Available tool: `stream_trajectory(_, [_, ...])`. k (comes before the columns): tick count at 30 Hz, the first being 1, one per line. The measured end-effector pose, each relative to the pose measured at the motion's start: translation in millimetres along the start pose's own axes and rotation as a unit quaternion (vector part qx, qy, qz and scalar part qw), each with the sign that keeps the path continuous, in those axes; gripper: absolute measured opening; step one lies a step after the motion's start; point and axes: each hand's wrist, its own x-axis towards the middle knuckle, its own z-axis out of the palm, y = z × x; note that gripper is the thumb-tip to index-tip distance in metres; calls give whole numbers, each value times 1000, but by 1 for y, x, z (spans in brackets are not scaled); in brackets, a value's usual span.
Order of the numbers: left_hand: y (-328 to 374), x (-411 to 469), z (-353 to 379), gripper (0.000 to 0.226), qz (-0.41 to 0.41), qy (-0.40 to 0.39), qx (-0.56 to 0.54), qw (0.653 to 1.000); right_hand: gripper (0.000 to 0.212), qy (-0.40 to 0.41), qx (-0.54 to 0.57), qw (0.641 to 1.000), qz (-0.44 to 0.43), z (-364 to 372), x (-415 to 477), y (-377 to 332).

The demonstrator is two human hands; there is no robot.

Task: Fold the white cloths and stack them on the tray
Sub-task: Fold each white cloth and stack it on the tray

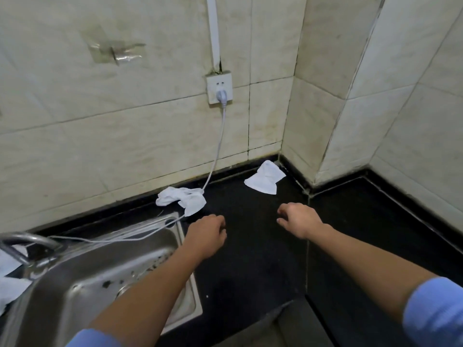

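Observation:
Two white cloths lie on the black countertop (250, 234). One crumpled cloth (183, 199) sits by the wall just behind the sink's far right corner, under a white cable. The other cloth (265, 177) lies loosely bunched in the back corner. My left hand (206, 231) hovers over the counter just right of the sink, fingers loosely curled, holding nothing. My right hand (298, 219) hangs the same way a little below the corner cloth, also holding nothing. No tray is in view.
A steel sink (105, 279) with a tap (27, 242) fills the lower left. A white cable (218, 146) runs from a wall socket (220, 88) down across the sink's rim. More white material (10, 284) shows at the far left edge. Tiled walls close the back and right.

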Motion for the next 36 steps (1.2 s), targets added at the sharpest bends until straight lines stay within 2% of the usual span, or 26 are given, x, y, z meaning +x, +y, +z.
stream_trajectory(4, [-18,38,18,17,-11,-27,-4,1000,30,-30,2,1000,-6,14,64,9])
stream_trajectory(9, [-44,80,37,19,-65,-60,-14,996,31,-67,19,997,-14,48,156,17])
stream_trajectory(14, [-63,113,53,22,-110,-81,-14,991,44,-67,65,996,6,75,235,30])
stream_trajectory(20, [-71,124,75,21,-143,-109,-24,983,58,-59,96,992,62,117,285,51])
stream_trajectory(25, [-75,126,85,22,-144,-118,-18,982,42,-87,141,984,60,138,299,55])
stream_trajectory(28, [-79,128,87,22,-142,-120,-26,982,33,-65,128,989,25,135,291,54])
stream_trajectory(33, [-82,127,85,20,-109,-120,-38,986,32,-23,144,989,-11,110,231,28])
stream_trajectory(36, [-84,118,87,19,-91,-125,-39,987,31,-47,112,992,-32,109,175,11])
